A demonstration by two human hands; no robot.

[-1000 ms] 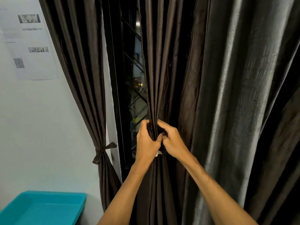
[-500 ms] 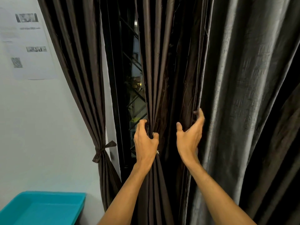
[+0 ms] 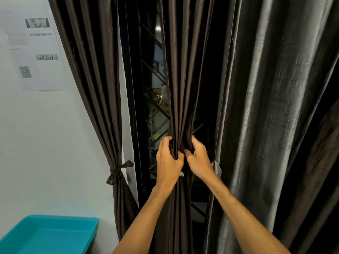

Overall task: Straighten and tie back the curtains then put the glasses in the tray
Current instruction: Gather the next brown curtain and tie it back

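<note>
Hanging in tight pleats at centre frame, a dark brown curtain is bunched between two hands: the left hand curls its fingers round the bundle, while the right hand, at its 3 o'clock, grips the outer folds. A white scrap under the left palm, possibly a tie-back, is mostly hidden. At 9 o'clock hangs a knotted curtain; at 7 o'clock sits a teal tray, cut off by the frame.

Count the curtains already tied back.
1: the left curtain beside the wall, cinched by a tie. Left hand and right hand only grip the middle curtain; the right curtain hangs loose. Others may be hidden.
</note>
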